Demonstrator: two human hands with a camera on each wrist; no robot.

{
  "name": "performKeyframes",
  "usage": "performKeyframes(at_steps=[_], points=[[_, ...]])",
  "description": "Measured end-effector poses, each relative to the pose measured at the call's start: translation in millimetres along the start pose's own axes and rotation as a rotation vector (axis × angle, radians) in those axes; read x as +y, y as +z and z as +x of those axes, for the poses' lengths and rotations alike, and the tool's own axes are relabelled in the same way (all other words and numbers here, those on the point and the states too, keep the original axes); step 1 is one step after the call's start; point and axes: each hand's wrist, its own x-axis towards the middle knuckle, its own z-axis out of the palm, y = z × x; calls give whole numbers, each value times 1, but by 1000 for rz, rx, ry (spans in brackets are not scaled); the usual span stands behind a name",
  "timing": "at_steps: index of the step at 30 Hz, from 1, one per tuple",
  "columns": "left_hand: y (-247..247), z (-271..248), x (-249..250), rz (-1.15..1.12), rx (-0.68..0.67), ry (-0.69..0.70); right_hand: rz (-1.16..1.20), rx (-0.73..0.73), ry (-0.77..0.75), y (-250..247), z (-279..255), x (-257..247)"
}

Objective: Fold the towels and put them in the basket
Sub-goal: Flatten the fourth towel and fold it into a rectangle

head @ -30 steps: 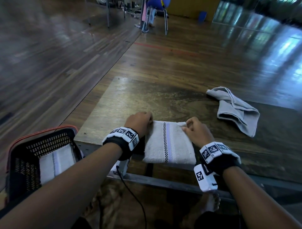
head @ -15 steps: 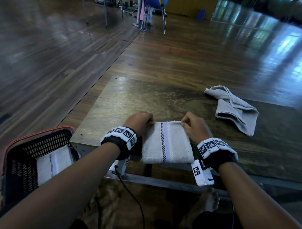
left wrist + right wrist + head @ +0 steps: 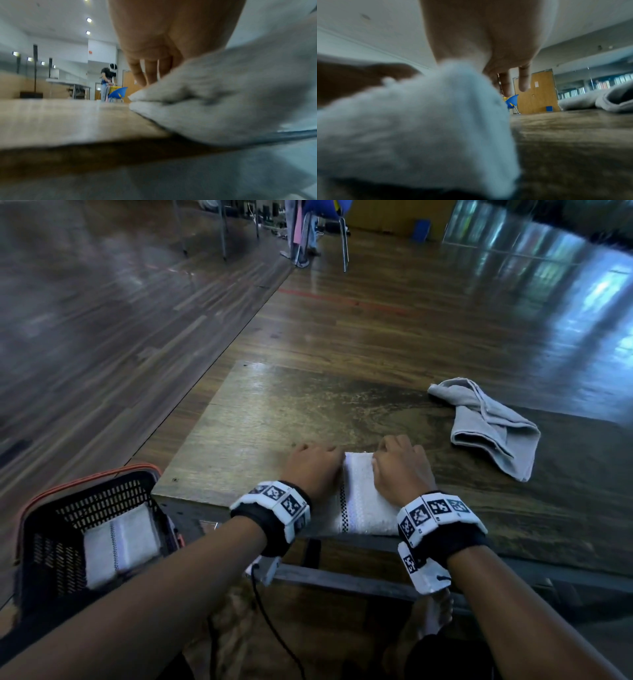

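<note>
Lying between both hands' grip point(image 3: 358, 470), the white towel point(image 3: 359, 501).

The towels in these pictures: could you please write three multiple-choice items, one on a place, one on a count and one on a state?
1. Where does the grey towel lie?
A. on the table, to the right of both hands
B. in the basket
C. on the floor

2. How many towels are in the basket?
A. none
B. one
C. three

3. What is the state of the white striped towel on the table?
A. spread out flat in one layer
B. folded, with both hands on it
C. hanging off a chair

Answers: 1 A, it sits crumpled on the tabletop. 2 B, a single folded white one shows inside. 3 B, the left hand and right hand rest on its doubled layers.
</note>
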Motion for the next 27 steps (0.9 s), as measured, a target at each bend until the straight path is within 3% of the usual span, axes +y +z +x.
performKeyframes(at_steps=[4,8,14,19,23,27], points=[[27,-16,15,-177,-204,-128,361,-207,189,7,-9,-7],[42,-14,8,-158,-221,-176,451,-304,266,27,-9,-11],[40,-7,-12,-106,-191,-264,439,-228,374,40,-13,2],[22,-17,-30,-37,-92,-332,288,-54,504,28,-23,37],[7,-20,-36,-30,44,-370,678,-218,598,12,-17,53],[-2,-15,-32,-241,-237,-484,789,-404,544,5,-10,43]])
